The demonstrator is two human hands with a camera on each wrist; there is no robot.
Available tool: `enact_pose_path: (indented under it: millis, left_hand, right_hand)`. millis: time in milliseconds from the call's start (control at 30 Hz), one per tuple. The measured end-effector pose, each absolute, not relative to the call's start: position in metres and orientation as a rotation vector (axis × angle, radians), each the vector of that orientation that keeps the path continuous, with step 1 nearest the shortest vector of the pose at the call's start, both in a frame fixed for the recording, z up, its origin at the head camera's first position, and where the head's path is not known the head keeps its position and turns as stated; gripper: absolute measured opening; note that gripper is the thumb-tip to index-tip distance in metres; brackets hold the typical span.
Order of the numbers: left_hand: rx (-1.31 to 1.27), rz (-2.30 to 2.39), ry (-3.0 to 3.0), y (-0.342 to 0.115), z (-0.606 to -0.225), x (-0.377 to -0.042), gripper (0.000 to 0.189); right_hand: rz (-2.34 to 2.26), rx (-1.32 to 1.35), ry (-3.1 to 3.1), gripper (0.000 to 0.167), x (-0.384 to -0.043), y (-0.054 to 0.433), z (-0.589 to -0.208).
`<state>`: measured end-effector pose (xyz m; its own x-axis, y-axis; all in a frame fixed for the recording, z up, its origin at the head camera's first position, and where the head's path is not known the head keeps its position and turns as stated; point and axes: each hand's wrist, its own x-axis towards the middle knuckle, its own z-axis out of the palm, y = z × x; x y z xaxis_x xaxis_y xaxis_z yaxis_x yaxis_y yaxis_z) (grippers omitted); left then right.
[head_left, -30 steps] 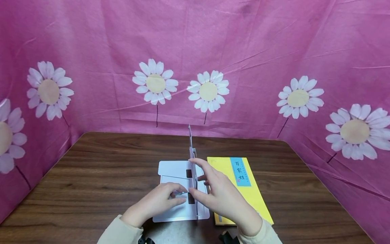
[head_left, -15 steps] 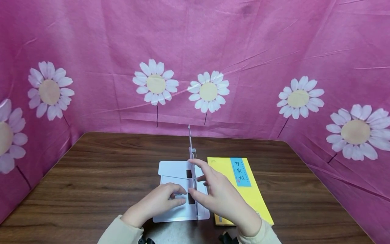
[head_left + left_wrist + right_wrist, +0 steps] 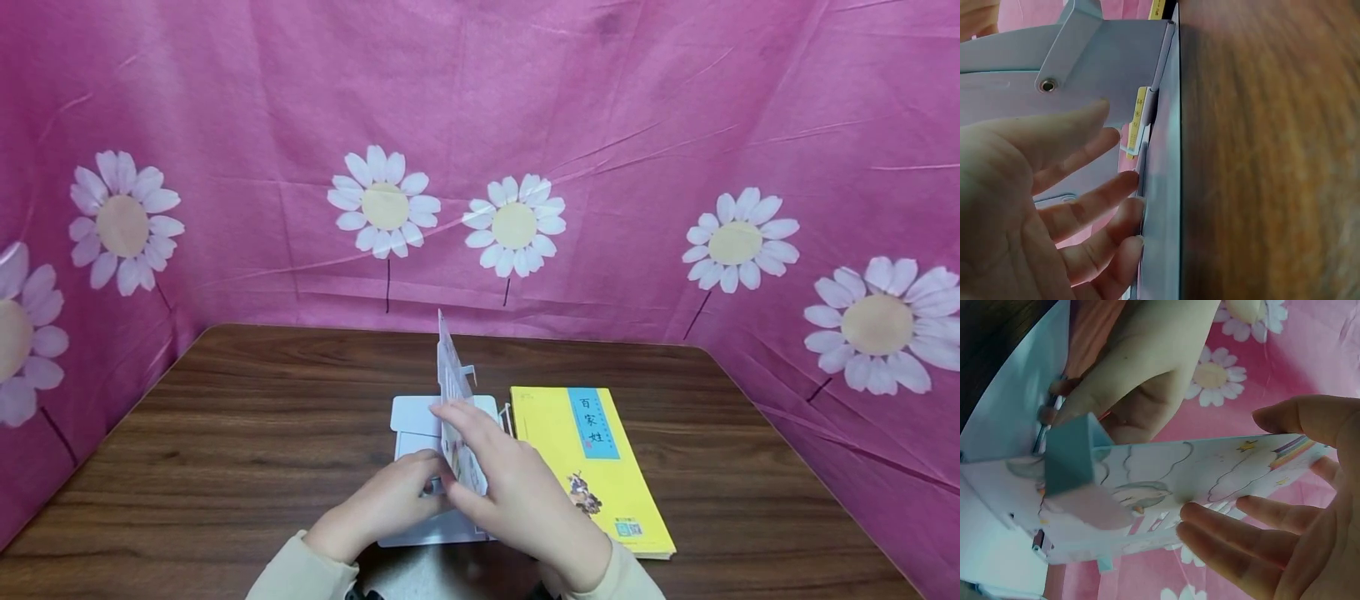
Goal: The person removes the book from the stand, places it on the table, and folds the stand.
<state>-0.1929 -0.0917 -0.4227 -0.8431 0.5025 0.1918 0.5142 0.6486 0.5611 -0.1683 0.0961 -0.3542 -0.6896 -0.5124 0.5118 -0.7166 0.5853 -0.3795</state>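
A pale metal book stand has its base (image 3: 417,414) lying on the table and its panel (image 3: 447,367) raised, leaning left. My right hand (image 3: 517,483) holds this panel: in the right wrist view the thumb lies at its upper edge and the fingers lie against a face printed with clouds and a rainbow (image 3: 1294,450). Low beside the panel is my left hand (image 3: 393,500), partly hidden behind it. From the left wrist, its fingers (image 3: 1100,206) look loosely spread, tips at the hinge line by the base. A riveted support arm (image 3: 1069,47) shows above them.
A yellow book (image 3: 577,433) with a blue title strip lies flat just right of the stand. The brown wooden table (image 3: 262,417) extends around both. A pink curtain (image 3: 630,125) with white daisies encloses the back and sides.
The panel has gone from nearly upright to a leftward lean, with my right hand moving left on it. More of the yellow book's cover is uncovered. My left hand has barely shifted.
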Motion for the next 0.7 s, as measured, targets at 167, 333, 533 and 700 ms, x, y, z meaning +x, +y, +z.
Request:
enact_pose_path:
  millis: [167, 333, 533, 700]
  left_hand:
    - [-0.895, -1.088, -2.870, -0.093, -0.421, -0.194, 0.024]
    - [-0.916, -1.211, -2.843, -0.095, -0.421, -0.198, 0.022]
    - [-0.715, -1.410, -2.769, -0.094, -0.415, -0.200, 0.033]
    - [-0.528, -1.788, -2.589, -0.092, -0.399, -0.195, 0.047]
  right_hand:
    - [1.004, 0.848, -2.534, 0.067, -0.166, 0.096, -0.349]
    - [1.086, 0.865, -2.563, 0.067, -0.167, 0.096, -0.348]
    - [1.091, 0.942, -2.516, 0.069, -0.169, 0.096, -0.352]
    - [1.106, 0.978, -2.484, 0.070, -0.171, 0.096, -0.354]
